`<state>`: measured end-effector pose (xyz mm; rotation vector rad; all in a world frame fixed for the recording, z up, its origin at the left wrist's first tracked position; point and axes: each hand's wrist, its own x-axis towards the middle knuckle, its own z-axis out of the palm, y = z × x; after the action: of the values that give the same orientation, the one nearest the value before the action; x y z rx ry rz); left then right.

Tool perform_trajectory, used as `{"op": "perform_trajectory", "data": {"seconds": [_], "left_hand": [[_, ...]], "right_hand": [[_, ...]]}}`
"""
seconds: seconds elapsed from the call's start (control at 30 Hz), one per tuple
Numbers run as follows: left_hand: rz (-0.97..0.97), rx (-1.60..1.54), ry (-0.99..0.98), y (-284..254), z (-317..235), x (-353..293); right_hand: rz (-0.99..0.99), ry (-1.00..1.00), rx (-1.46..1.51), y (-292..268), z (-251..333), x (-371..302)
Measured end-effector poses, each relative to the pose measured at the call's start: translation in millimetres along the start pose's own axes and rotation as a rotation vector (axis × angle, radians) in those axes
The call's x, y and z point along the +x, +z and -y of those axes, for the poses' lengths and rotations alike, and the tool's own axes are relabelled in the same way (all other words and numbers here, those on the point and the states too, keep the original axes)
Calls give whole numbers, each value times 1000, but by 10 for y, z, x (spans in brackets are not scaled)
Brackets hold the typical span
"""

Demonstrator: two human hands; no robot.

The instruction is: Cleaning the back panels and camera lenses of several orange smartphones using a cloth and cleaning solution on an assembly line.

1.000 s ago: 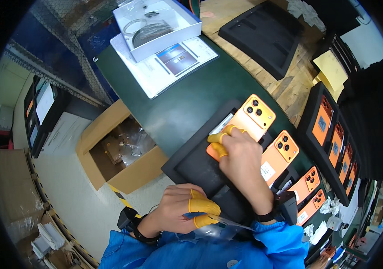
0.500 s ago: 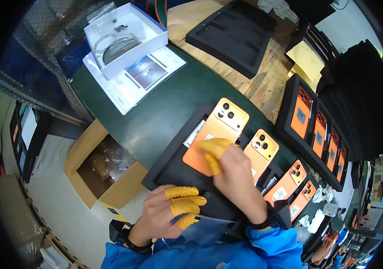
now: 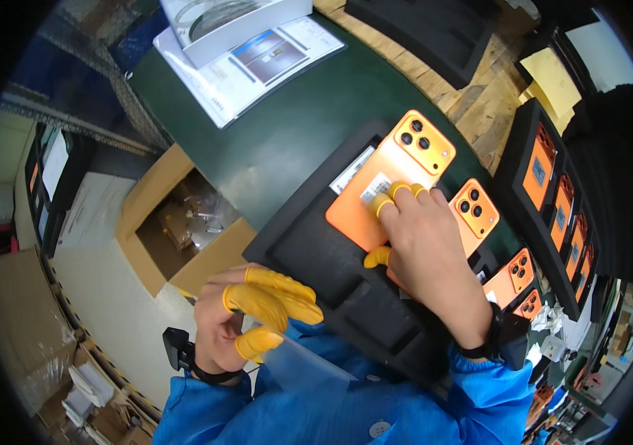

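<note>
Orange phone [image 3: 384, 167], just right of centre in the frame, lying back upward over the black tray [image 3: 305, 248]. We see a flat, rounded-cornered back, its long side slanting from lower left to upper right. The raised camera block [image 3: 424, 141] sits at the upper end, three dark lenses on it. A white sticker [image 3: 376, 188] with dark print is stuck on the middle of the back. Just beside the phone's left edge we note a pale label [image 3: 352, 170].

Right hand [image 3: 435, 245]: comes in from the lower right, back of the hand toward us, fingers curled over the phone's right side and touching it near the sticker. Thumb stands apart from the fingers, by the phone's lower end; we cannot tell whether the hand grips the phone or only rests on it.

Left hand [image 3: 220, 319]: lower left of centre, well apart from the right, fingers pointing right. Thumb and fingers pinch a clear film [image 3: 305, 363], which hangs down toward the lower centre. We count yellow finger covers [image 3: 279, 293] on both hands.
</note>
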<state>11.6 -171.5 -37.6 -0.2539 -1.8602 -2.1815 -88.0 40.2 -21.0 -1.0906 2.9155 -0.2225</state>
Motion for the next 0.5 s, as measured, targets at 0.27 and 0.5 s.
{"op": "perform_trajectory", "data": {"seconds": [0.27, 0.5], "left_hand": [[-66, 1, -38, -121, -77, -264], [-97, 20, -87, -168, -143, -402]], "right_hand": [[-2, -11, 76, -29, 11, 99], [8, 40, 197, -34, -198, 162]]}}
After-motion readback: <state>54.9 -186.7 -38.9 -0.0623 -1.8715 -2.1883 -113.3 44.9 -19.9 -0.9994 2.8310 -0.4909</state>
